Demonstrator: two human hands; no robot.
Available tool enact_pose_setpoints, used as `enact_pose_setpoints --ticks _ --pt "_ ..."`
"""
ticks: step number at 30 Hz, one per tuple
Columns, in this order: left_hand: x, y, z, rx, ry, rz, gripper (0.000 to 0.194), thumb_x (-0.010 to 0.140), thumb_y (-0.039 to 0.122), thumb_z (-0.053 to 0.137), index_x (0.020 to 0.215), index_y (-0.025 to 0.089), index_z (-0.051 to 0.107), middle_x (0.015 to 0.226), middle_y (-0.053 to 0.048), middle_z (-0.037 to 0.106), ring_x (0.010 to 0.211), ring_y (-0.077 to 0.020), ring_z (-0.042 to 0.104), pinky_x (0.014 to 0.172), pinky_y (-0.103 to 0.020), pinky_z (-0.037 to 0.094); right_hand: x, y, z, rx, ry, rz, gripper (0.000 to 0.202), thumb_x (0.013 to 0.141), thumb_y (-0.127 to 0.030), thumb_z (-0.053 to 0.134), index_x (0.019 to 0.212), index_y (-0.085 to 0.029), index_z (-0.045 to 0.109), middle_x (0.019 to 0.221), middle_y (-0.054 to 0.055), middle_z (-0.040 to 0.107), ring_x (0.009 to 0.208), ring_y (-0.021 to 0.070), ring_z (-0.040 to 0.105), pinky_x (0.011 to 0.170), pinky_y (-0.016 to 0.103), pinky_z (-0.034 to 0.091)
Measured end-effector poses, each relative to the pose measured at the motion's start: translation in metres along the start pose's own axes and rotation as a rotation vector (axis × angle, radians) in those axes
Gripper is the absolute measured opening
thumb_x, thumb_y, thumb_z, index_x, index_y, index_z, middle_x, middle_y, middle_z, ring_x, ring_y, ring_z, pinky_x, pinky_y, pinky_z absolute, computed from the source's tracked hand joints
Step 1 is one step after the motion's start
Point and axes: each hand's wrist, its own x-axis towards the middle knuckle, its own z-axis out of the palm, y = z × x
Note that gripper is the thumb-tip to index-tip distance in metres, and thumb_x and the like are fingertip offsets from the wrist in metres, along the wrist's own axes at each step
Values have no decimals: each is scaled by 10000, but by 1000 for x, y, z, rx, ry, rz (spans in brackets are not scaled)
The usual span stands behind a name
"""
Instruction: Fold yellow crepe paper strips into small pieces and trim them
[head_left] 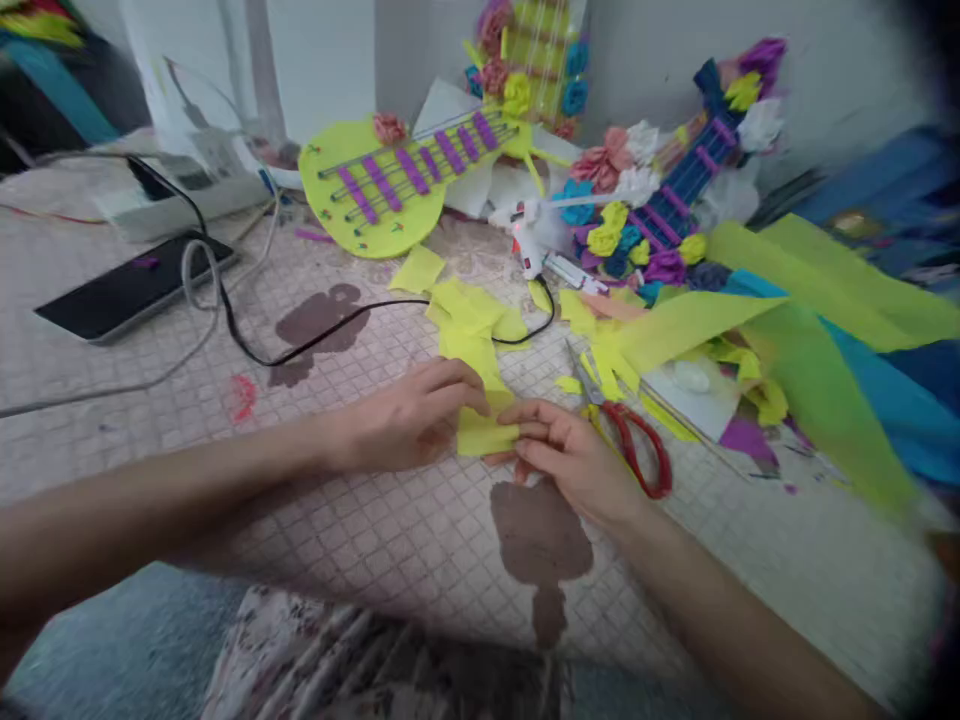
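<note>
A small piece of yellow crepe paper (487,430) is between my two hands, just above the table. My right hand (566,455) pinches its right edge between thumb and fingers. At the upper left of the piece, my left hand (420,415) has its fingers bent over the paper, with the thumb mostly hidden behind them. Beyond the hands lie more cut yellow crepe paper pieces (466,310), overlapping in a loose pile. Scissors with red handles (637,450) rest to the right of my right hand, blades pointing away.
A white glue gun (529,245) stands behind the pile, its black cord (322,335) crossing leftward. Paper-flower guitars, one yellow (382,195) and one blue (686,185), lie at the back. Long yellow strips (825,370) cover the right side. A phone-like black slab (135,285) lies left.
</note>
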Motion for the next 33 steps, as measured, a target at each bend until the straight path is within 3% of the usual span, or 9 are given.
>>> enact_pose_setpoints --ticks 4,9,13,16,21,25,28,31,33 --pt "-1 0 2 53 15 84 200 839 73 507 1004 166 569 1036 -84 604 943 -188 562 841 -348 461 -1 -1 -2 -53 -19 10 189 817 -173 564 1001 -190 528 875 35 677 786 146 698 533 199 529" --pt "-1 -2 1 -14 -19 109 119 873 82 504 860 168 586 913 -44 629 883 -166 560 826 -333 423 -6 -4 0 -338 -14 -61 272 843 -134 480 1101 -220 488 949 43 656 836 154 668 578 252 538" --pt "-2 -5 2 -156 0 -25 123 839 63 511 860 149 597 896 -52 613 840 -149 566 761 -282 452 -9 -4 1 -750 95 -237 324 825 -98 518 1117 -239 515 893 17 639 809 155 635 722 327 528" --pt "-2 -4 4 -221 40 -130 95 826 90 524 866 137 596 864 -53 598 781 -137 557 672 -243 451 -9 -2 2 -965 144 -380 340 811 -90 563 1107 -249 506 928 18 606 757 144 595 717 325 519" --pt "-2 -1 6 -279 110 -249 70 851 186 549 838 127 585 790 -36 583 680 -112 533 590 -218 427 -5 4 4 -1106 270 -566 437 766 -107 642 1134 -241 448 1087 79 512 860 192 562 679 339 516" --pt "-2 -2 9 -325 106 -296 119 867 244 562 848 128 577 760 -27 584 646 -107 528 559 -213 416 -2 5 6 -1178 323 -655 330 827 -115 567 1115 -240 466 1058 79 486 846 191 559 639 336 499" --pt "-2 -3 7 -207 80 -165 99 883 218 546 851 134 586 797 -42 610 721 -130 554 648 -247 441 -3 3 3 -1198 251 -704 189 882 -108 495 1027 -226 518 990 61 502 846 172 559 680 320 494" --pt "-1 -4 4 -19 -18 35 118 911 169 506 834 153 594 862 -48 639 832 -159 565 802 -321 421 -5 1 -4 -1280 61 -680 104 915 -137 470 923 -206 547 948 58 539 857 173 563 709 310 490" --pt "-1 -4 3 25 -92 97 116 919 153 493 866 164 595 911 -50 645 869 -169 561 835 -338 404 -6 0 -7 -1334 -56 -645 104 912 -137 472 931 -202 551 971 63 558 873 180 567 715 312 489"
